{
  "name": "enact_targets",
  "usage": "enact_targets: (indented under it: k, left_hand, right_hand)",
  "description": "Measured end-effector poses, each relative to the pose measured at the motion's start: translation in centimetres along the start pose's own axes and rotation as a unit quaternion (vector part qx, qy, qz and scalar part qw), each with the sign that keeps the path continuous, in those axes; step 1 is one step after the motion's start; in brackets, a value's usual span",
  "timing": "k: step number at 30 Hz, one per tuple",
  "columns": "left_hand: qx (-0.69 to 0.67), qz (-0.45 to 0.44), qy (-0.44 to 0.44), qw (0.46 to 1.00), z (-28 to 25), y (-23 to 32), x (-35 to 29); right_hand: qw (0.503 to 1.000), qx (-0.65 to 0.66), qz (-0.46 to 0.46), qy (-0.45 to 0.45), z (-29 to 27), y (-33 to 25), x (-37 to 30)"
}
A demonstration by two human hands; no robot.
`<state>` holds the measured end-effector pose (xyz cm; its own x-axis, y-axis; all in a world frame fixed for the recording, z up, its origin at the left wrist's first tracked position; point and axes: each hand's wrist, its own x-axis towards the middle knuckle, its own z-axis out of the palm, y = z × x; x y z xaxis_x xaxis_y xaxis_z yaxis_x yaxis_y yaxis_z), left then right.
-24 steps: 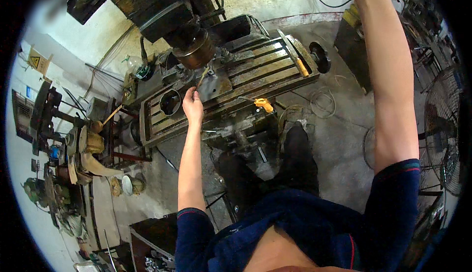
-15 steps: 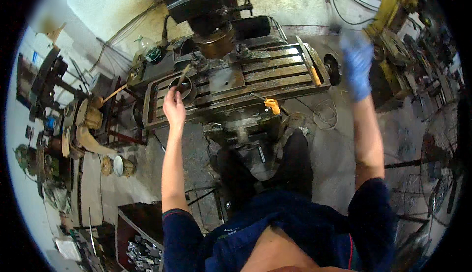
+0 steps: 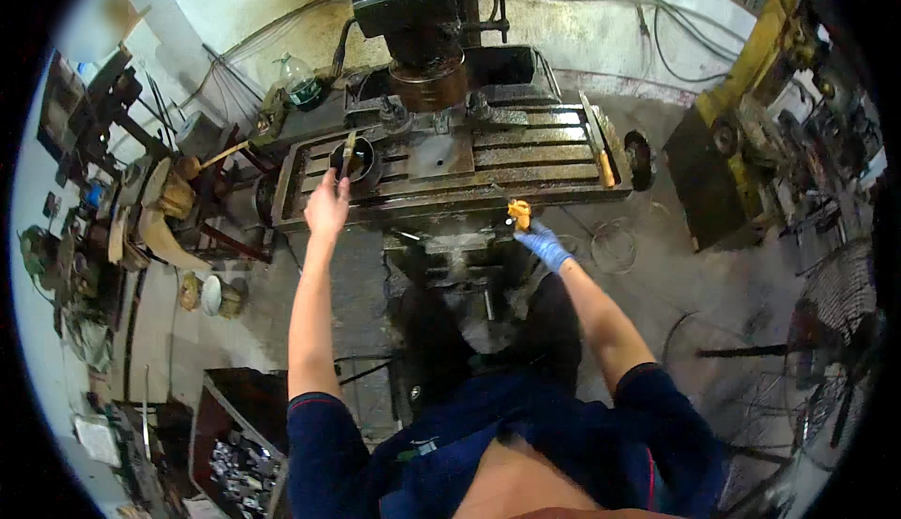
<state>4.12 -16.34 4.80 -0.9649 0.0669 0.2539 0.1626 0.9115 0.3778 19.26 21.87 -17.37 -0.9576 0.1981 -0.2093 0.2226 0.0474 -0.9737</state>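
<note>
Down from overhead comes the right hand [image 3: 542, 244], gloved in blue: half a second ago it was raised high beside the yellow machine [image 3: 751, 134], and now it sits at the front edge of the slotted machine table [image 3: 526, 158], closed around a small yellow-orange handle [image 3: 518, 211] just below that edge. Its fingers wrap the handle; how tightly, I cannot tell. The left hand [image 3: 327, 207] has barely shifted and stays at the table's left end, bare, fingers loosely curled and touching the near rim, just beside a dark round cup-like part [image 3: 358, 160] with a stick-like tool [image 3: 348, 151] leaning in it. Whether it grips anything is unclear; it looks to be resting, not holding.

Above the table the heavy spindle head [image 3: 427, 73] hangs over a flat plate [image 3: 441, 153] clamped at the middle. The main risk, as I judge it, is the bare left hand so close to the table while the right one works the handle: if the table travels, fingers on the rim could be dragged or pinched against the round part. A glove near turning parts can also snag. The cluttered floor [image 3: 648, 266], with wire rings [image 3: 615, 242] lying just beside the person's feet, invites a trip.
</note>
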Motion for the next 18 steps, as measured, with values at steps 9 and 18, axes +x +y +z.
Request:
enact_targets:
  k: [9, 18]
  left_hand:
    - [-0.210, -0.044, 0.012, 0.977, -0.9, -1.0, -6.6]
    - [-0.683, -0.173, -0.165, 0.690, 6.3, -0.1, -14.7]
  right_hand:
    - [0.987, -0.102, -0.049, 0.115, 1.3, -5.5, -2.6]
    - [0.897, -0.371, -0.209, 0.119, -2.8, -21.4, -11.5]
